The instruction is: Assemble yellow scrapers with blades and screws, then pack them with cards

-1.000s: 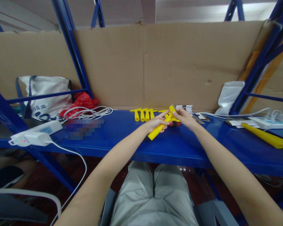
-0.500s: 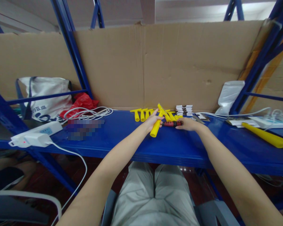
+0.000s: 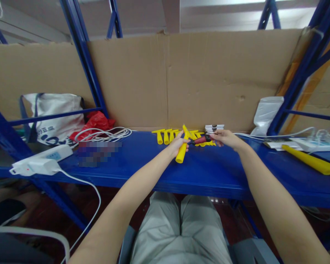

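Note:
My left hand [image 3: 176,145] is closed around a yellow T-shaped scraper [image 3: 180,156], its hollow round handle end pointing down toward me. The fingers of my right hand [image 3: 222,138] pinch the back end of a red-and-black screwdriver [image 3: 200,140]. The screwdriver slants down to the left, its dark front end at the scraper beside my left fingers. Whether the tip sits in a screw is too small to tell. Behind my hands, several similar yellow scrapers [image 3: 166,137] lie in a row on the blue shelf [image 3: 148,167].
White-and-dark packets [image 3: 213,128] are stacked behind the screwdriver. A long yellow piece [image 3: 310,160] lies at the right near a white power strip. Coiled white cable [image 3: 104,134], a red bag [image 3: 96,123], a cloth bag [image 3: 55,113] and a charger [image 3: 44,165] occupy the left.
The screwdriver has gone from nearly level to tilted, its right end raised. My right hand has moved up and slightly right with it. My left hand keeps holding the scraper.

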The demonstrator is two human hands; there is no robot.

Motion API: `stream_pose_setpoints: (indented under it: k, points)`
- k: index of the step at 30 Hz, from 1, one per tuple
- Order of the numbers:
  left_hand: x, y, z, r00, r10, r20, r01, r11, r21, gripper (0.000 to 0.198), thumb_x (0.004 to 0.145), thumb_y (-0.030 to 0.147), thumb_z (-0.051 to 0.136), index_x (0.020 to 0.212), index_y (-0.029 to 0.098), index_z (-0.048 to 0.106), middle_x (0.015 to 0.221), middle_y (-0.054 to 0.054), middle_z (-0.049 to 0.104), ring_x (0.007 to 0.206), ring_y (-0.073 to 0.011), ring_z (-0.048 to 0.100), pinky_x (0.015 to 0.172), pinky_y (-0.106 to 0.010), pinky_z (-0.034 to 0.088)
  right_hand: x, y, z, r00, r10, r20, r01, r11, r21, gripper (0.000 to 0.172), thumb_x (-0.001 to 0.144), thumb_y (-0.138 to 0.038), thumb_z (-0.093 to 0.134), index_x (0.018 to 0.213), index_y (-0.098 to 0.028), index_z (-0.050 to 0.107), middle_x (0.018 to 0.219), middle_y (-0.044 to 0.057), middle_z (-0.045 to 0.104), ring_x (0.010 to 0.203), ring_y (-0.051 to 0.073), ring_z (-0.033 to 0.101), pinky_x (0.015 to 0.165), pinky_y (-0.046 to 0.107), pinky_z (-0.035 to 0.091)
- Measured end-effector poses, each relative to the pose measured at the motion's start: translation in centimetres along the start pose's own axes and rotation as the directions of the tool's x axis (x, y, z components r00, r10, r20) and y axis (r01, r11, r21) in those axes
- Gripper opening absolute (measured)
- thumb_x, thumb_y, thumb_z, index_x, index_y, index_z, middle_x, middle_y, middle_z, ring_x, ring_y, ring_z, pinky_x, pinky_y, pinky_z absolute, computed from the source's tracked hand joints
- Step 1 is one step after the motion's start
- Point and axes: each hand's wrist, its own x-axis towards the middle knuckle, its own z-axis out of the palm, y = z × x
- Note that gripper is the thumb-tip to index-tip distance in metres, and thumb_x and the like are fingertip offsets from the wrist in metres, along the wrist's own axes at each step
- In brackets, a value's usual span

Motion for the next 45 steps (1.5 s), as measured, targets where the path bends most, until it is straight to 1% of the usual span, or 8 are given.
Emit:
stream_pose_setpoints:
  k: [2, 5, 9, 16, 20, 24, 30, 45]
  points:
    - [0.1, -0.1, 0.0, 1.000, -0.002, 0.001, 0.002, 1.000, 0.007, 0.082, 0.075, 0.002, 0.055, 0.142, 0.034, 0.022, 0.073, 0.004, 0.053, 0.040, -0.0037, 0.044, 0.040, -0.015, 0.034, 0.0, -0.4, -0.1, 0.988, -0.002, -0.153, 0.009, 0.999, 0.042, 0.043, 0.067, -0.057, 0.069, 0.061, -0.018, 0.053, 0.041, -0.002, 0.049, 0.033, 0.007, 0.040, 0.034, 0.020, 0.028]
    - [0.1, -0.2, 0.0, 1.000, -0.019, 0.008, 0.018, 0.999, 0.027, 0.080, 0.075, 0.001, 0.054, 0.142, 0.034, 0.022, 0.074, 0.003, 0.054, 0.040, -0.0041, 0.045, 0.040, -0.015, 0.035, 0.0, -0.7, 0.0, 0.951, 0.025, -0.309, 0.012, 0.993, 0.116, 0.046, 0.068, -0.061, 0.066, 0.060, -0.020, 0.047, 0.040, -0.002, 0.047, 0.030, 0.007, 0.038, 0.031, 0.021, 0.026]
    - [0.1, -0.1, -0.1, 0.998, -0.055, 0.043, 0.053, 0.997, 0.053, 0.078, 0.077, -0.002, 0.046, 0.142, 0.032, 0.021, 0.076, 0.002, 0.056, 0.040, -0.0053, 0.046, 0.039, -0.016, 0.035, 0.1, -0.8, -0.2, 0.871, 0.054, -0.488, 0.062, 0.974, 0.219, 0.041, 0.070, -0.055, 0.065, 0.060, -0.024, 0.041, 0.036, -0.005, 0.039, 0.029, 0.009, 0.034, 0.030, 0.023, 0.025]
    - [0.0, 0.1, -0.3, 0.991, -0.074, 0.113, 0.070, 0.997, 0.033, 0.076, 0.078, 0.000, 0.044, 0.141, 0.032, 0.019, 0.076, 0.002, 0.054, 0.041, -0.0054, 0.046, 0.039, -0.016, 0.034, 1.0, 0.1, -1.8, 0.721, 0.085, -0.688, 0.163, 0.944, 0.287, 0.035, 0.074, -0.052, 0.056, 0.061, -0.026, 0.036, 0.036, -0.008, 0.028, 0.031, 0.013, 0.040, 0.032, 0.027, 0.033]
    - [-0.1, 0.2, -0.3, 0.983, -0.088, 0.158, 0.084, 0.996, 0.034, 0.072, 0.080, 0.001, 0.042, 0.141, 0.031, 0.018, 0.077, 0.001, 0.055, 0.041, -0.0059, 0.046, 0.038, -0.016, 0.034, 1.2, 0.4, -2.2, 0.661, 0.122, -0.740, 0.185, 0.930, 0.319, 0.030, 0.076, -0.049, 0.053, 0.063, -0.027, 0.037, 0.039, -0.007, 0.032, 0.034, 0.014, 0.044, 0.034, 0.029, 0.039]
    - [-0.2, 0.3, -0.2, 0.972, -0.107, 0.208, 0.097, 0.994, 0.059, 0.070, 0.081, 0.001, 0.040, 0.141, 0.030, 0.018, 0.075, 0.001, 0.055, 0.040, -0.0062, 0.046, 0.039, -0.016, 0.034, 1.2, 0.4, -2.1, 0.631, 0.096, -0.770, 0.230, 0.925, 0.303, 0.029, 0.076, -0.046, 0.053, 0.062, -0.026, 0.037, 0.039, -0.008, 0.032, 0.032, 0.012, 0.042, 0.031, 0.027, 0.039]
    - [-0.2, 0.3, -0.3, 0.964, -0.116, 0.237, 0.100, 0.992, 0.078, 0.070, 0.081, 0.002, 0.040, 0.141, 0.029, 0.018, 0.075, 0.001, 0.054, 0.041, -0.0065, 0.045, 0.040, -0.017, 0.035, 1.2, -0.4, -1.5, 0.513, 0.193, -0.837, 0.306, 0.869, 0.388, 0.027, 0.074, -0.036, 0.059, 0.059, -0.023, 0.039, 0.041, -0.009, 0.037, 0.028, 0.009, 0.037, 0.028, 0.024, 0.036]
    - [-0.2, 0.2, -0.3, 0.951, -0.127, 0.282, 0.113, 0.991, 0.067, 0.070, 0.080, 0.003, 0.044, 0.141, 0.028, 0.018, 0.077, -0.001, 0.056, 0.041, -0.0069, 0.046, 0.039, -0.018, 0.035, -0.3, -2.9, -0.7, 0.489, 0.272, -0.829, 0.331, 0.821, 0.464, 0.029, 0.079, -0.010, 0.051, 0.054, -0.020, 0.041, 0.035, -0.009, 0.039, 0.025, 0.008, 0.038, 0.026, 0.020, 0.034]
